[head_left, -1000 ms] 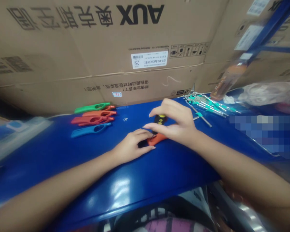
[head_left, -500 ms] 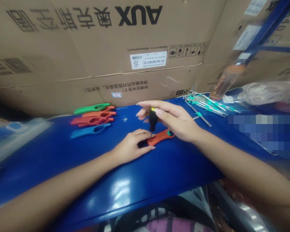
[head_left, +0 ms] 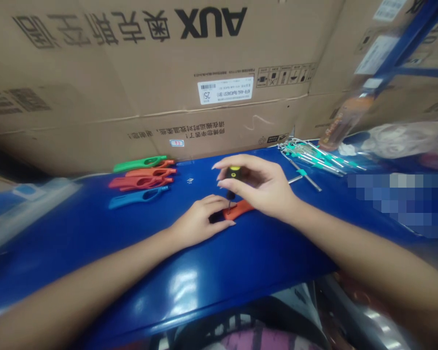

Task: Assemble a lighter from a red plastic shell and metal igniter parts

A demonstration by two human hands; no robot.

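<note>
My right hand (head_left: 264, 187) is closed round a short screwdriver (head_left: 233, 179) with a black handle and yellow cap, held upright with its tip down on an orange plastic handle piece (head_left: 239, 209). That piece lies on the blue table (head_left: 95, 233). My left hand (head_left: 199, 223) rests on the table and pinches the left end of the orange piece with thumb and fingers, holding it down.
Several plastic handle pieces, green (head_left: 140, 163), orange-red (head_left: 142, 181) and blue (head_left: 136, 196), lie in a row at the back left. A pile of green-collared metal tools (head_left: 313, 158) lies back right, beside plastic bags (head_left: 404, 138). Large cardboard boxes (head_left: 167, 73) wall the back.
My right hand's fingers have shifted round the screwdriver handle, opening out half a second ago and closing again now. The left hand and the orange piece have stayed put.
</note>
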